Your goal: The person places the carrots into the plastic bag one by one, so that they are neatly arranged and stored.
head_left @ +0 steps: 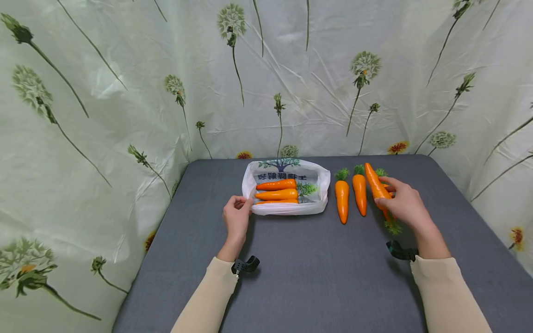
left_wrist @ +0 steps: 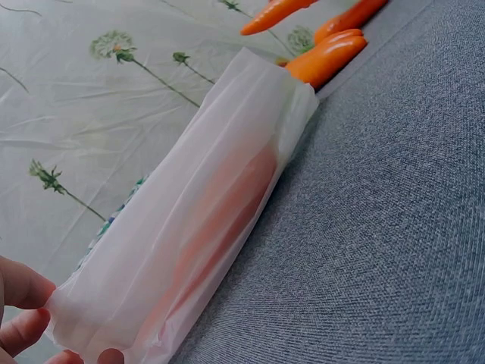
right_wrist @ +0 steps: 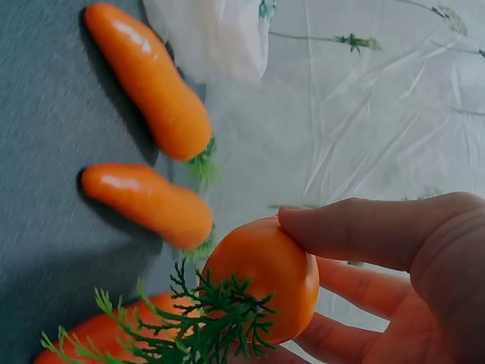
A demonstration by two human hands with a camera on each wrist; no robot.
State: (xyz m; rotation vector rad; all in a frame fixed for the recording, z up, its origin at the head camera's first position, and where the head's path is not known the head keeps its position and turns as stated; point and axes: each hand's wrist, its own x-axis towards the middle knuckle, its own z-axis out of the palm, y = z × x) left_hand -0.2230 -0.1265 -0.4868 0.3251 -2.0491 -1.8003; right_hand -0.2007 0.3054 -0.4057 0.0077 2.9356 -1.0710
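Note:
A white plastic bag (head_left: 287,208) lies at the back of the grey table (head_left: 316,277) with three orange carrots (head_left: 276,194) inside. My left hand (head_left: 241,203) pinches the bag's left edge; the left wrist view shows the fingers (left_wrist: 23,322) on the bag (left_wrist: 189,227). My right hand (head_left: 385,192) grips a carrot (head_left: 376,185) lifted off the table, tip pointing away, leaves toward me. The thumb (right_wrist: 364,227) lies across that carrot (right_wrist: 265,277). Two carrots (head_left: 342,199) (head_left: 360,193) lie to its left, and another (right_wrist: 98,334) lies partly hidden under it.
A pale floral sheet (head_left: 125,92) hangs close around the table's back and both sides. Black camera clips (head_left: 245,265) (head_left: 399,252) sit at my wrists. Bare grey tabletop stretches in front of the bag and carrots.

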